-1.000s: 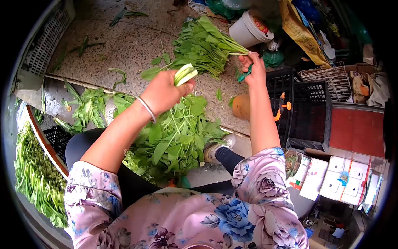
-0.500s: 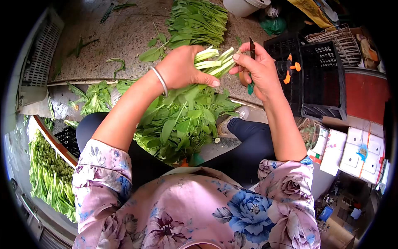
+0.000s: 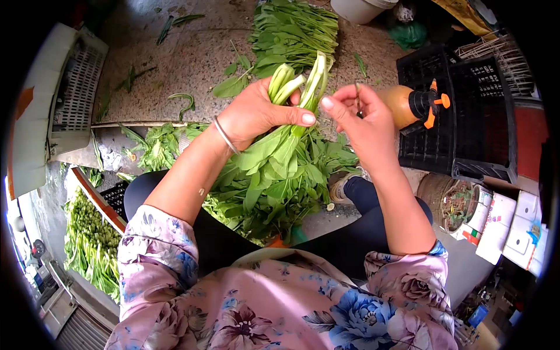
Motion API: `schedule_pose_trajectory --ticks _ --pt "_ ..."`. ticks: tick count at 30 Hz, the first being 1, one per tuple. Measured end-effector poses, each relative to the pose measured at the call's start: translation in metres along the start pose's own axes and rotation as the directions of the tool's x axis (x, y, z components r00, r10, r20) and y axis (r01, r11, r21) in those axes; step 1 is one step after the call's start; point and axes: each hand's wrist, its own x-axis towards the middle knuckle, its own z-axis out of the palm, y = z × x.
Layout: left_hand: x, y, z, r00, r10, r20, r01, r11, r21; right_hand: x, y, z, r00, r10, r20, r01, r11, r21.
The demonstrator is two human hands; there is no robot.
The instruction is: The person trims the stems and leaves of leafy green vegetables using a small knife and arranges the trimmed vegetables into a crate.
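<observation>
My left hand [image 3: 248, 114] is closed around a small bunch of leafy greens [image 3: 315, 84], with pale cut stems pointing up and leaves hanging below the thumb. Just right of the stems, my right hand [image 3: 370, 125] is apart from them, its fingers curled around a small knife [image 3: 359, 98]. The blade shows nearly edge-on, and the palm hides the handle. Beneath both hands, between the knees, lies a loose pile of greens [image 3: 271, 186]. A neat stack of greens [image 3: 297, 32] rests on the speckled work surface [image 3: 175, 64] beyond.
An orange spray bottle [image 3: 396, 105] stands on the right beside black plastic crates [image 3: 484, 128]. A white bucket [image 3: 361, 9] is at the back. On the left are a perforated crate [image 3: 79, 93] and more greens [image 3: 93, 239]. White boxes [image 3: 522, 224] sit at far right.
The view has shifted left, bringing the spray bottle into sight. My right hand has moved away from the stems, and the knife has turned. The stems in my left hand now point more upward.
</observation>
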Motion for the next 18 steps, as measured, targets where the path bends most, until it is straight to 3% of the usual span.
schedule_pose_trajectory --ticks 2,4,8,13,18 --pt "0.003 -0.001 0.001 1.0 -0.016 -0.009 0.016 1.0 -0.021 -0.002 0.001 -0.001 0.98 0.111 0.165 -0.095 0.99 -0.101" --pt "0.004 0.0 0.002 1.0 -0.005 -0.016 0.006 0.998 0.065 -0.003 0.005 -0.001 0.978 0.126 0.167 -0.114 0.99 -0.077" --pt "0.003 -0.001 0.002 0.999 -0.031 -0.008 0.031 0.999 0.02 0.0 0.007 -0.007 0.968 0.114 0.223 -0.101 0.993 -0.066" --pt "0.002 -0.003 -0.004 0.997 -0.029 -0.073 0.036 0.995 0.094 0.002 -0.015 -0.018 0.914 0.302 0.271 -0.351 0.923 0.158" --pt "-0.003 0.003 -0.001 0.988 0.118 -0.104 -0.078 0.943 0.323 0.01 -0.014 -0.034 0.945 0.255 0.206 -0.315 0.88 0.355"
